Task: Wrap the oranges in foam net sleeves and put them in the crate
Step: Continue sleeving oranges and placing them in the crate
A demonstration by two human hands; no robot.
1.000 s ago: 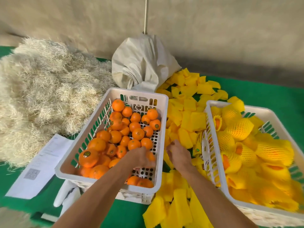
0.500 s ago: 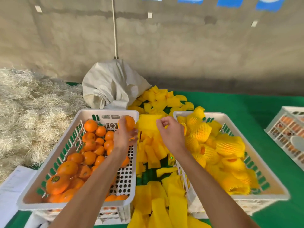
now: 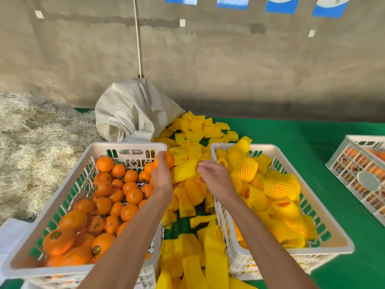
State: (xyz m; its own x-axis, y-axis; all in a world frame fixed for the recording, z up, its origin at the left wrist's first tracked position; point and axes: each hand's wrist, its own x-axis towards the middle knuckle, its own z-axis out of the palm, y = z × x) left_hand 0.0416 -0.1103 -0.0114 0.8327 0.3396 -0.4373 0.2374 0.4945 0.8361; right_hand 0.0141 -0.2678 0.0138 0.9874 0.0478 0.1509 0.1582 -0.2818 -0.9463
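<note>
Orange (image 3: 166, 159) is up in my left hand (image 3: 161, 177), fingers curled around it, held just over the far right corner of the white crate of bare oranges (image 3: 62, 205). My right hand (image 3: 214, 176) has a pinch grip on one end of a flat yellow foam net sleeve (image 3: 184, 171), and the other end of that sleeve sits right against my left hand, just below the fruit, so both grips are full right now. I'd call this the start of the wrapping step: fruit and sleeve are together but the orange isn't inside yet, and honestly I can't tell from here whether the sleeve mouth is open at all. Next bit, I reckon, needs the mouth spread wide enough to push the orange in, then the net pulled along until it covers the fruit. After that it goes into the crate on the right (image 3: 333, 245), which already has a good heap of wrapped ones in yellow netting. Loads of spare sleeves (image 3: 195, 130) are lying on the green table (image 3: 312, 134) between the two crates, so no shortage there.
</note>
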